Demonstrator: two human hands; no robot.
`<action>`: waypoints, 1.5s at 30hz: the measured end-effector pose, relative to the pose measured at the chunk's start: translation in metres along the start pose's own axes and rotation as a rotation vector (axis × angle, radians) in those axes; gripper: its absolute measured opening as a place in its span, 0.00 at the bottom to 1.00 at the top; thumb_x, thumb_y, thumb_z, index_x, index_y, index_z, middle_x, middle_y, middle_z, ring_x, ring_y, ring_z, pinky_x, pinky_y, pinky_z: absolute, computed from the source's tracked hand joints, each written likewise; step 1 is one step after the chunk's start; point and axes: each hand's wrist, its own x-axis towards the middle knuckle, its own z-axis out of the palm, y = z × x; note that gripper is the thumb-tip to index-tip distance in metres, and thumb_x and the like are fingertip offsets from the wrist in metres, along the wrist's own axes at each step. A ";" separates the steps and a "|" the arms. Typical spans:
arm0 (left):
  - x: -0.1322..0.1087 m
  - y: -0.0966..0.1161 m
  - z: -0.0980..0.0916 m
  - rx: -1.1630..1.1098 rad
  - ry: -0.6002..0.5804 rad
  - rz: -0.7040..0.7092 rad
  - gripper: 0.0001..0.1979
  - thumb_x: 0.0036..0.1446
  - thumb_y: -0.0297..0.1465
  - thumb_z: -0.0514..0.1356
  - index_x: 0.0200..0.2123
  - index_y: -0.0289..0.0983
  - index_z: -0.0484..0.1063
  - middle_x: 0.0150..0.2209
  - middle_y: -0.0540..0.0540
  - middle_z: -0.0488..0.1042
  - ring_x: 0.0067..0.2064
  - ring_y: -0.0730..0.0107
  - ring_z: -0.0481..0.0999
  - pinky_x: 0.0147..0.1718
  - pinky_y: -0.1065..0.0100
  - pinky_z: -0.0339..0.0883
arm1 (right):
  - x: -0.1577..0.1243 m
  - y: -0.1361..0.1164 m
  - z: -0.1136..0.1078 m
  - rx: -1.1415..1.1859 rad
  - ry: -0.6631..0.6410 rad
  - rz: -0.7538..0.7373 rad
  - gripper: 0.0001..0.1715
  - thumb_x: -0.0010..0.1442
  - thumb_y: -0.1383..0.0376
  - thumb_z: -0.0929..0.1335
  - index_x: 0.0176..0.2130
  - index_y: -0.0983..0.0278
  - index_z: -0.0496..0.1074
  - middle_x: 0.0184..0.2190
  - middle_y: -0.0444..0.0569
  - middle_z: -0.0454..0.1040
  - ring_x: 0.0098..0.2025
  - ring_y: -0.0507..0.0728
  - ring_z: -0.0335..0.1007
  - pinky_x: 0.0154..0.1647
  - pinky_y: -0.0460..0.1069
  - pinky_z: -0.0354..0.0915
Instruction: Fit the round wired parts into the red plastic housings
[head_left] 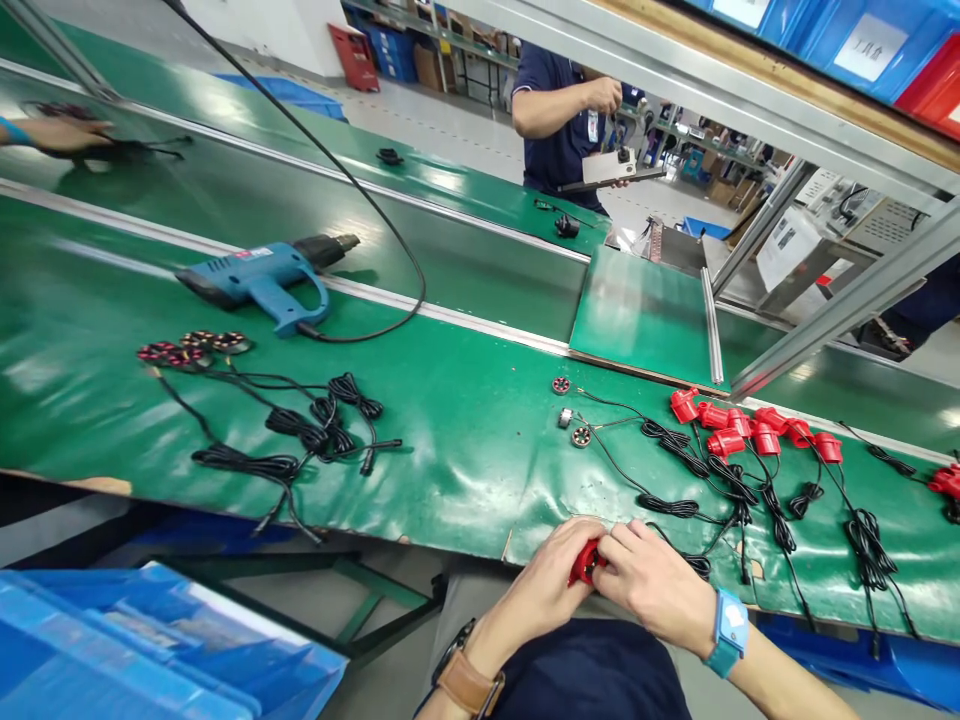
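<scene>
Both my hands meet at the near edge of the green bench around a small red plastic part (583, 563). My left hand (550, 580) grips it from the left, fingers curled. My right hand (651, 582), with a blue wristband, pinches it from the right. A black cable (696, 562) runs from the part onto the bench. To the right lies a row of several red parts (754, 428) with coiled black cables. Small round motor pieces (580, 436) lie just beyond my hands.
A blue heat gun (259, 280) with a black cord lies at the left. Coiled black cables with round stators (193, 347) lie near it. A blue bin (150, 650) stands below left. A person in dark blue (559, 110) stands across the conveyor; another hand (60, 133) shows far left.
</scene>
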 end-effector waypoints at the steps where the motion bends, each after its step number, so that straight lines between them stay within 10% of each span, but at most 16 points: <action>1: 0.001 0.002 0.000 0.006 -0.012 -0.002 0.31 0.48 0.17 0.54 0.55 0.43 0.68 0.55 0.42 0.72 0.59 0.58 0.70 0.62 0.54 0.64 | 0.001 0.000 0.000 -0.011 0.003 0.001 0.05 0.68 0.70 0.66 0.38 0.64 0.71 0.38 0.50 0.69 0.41 0.59 0.62 0.40 0.55 0.60; 16: 0.008 0.005 0.023 0.072 0.208 -0.064 0.05 0.65 0.30 0.54 0.42 0.39 0.69 0.40 0.44 0.72 0.43 0.61 0.71 0.45 0.59 0.65 | -0.005 -0.026 0.038 0.391 0.279 0.622 0.11 0.74 0.70 0.56 0.42 0.62 0.65 0.35 0.48 0.71 0.37 0.60 0.69 0.39 0.53 0.63; 21: 0.011 0.003 0.032 0.108 0.282 -0.118 0.06 0.63 0.26 0.52 0.37 0.39 0.68 0.37 0.46 0.72 0.41 0.63 0.70 0.41 0.62 0.62 | -0.012 -0.013 0.032 0.470 0.239 0.654 0.09 0.71 0.70 0.63 0.50 0.61 0.66 0.40 0.48 0.76 0.41 0.59 0.74 0.41 0.50 0.64; 26: 0.013 0.004 0.035 0.144 0.297 -0.166 0.06 0.62 0.26 0.51 0.33 0.39 0.65 0.33 0.48 0.70 0.38 0.64 0.68 0.38 0.63 0.59 | -0.015 -0.003 0.019 0.336 0.059 0.584 0.12 0.73 0.68 0.61 0.36 0.62 0.67 0.31 0.46 0.72 0.33 0.57 0.70 0.35 0.50 0.57; 45: 0.014 -0.003 0.039 0.131 0.358 -0.171 0.07 0.59 0.23 0.50 0.32 0.40 0.64 0.32 0.48 0.69 0.37 0.64 0.67 0.37 0.64 0.58 | -0.001 0.000 0.014 0.403 0.050 0.561 0.14 0.71 0.70 0.59 0.32 0.62 0.65 0.28 0.45 0.70 0.30 0.55 0.65 0.33 0.50 0.50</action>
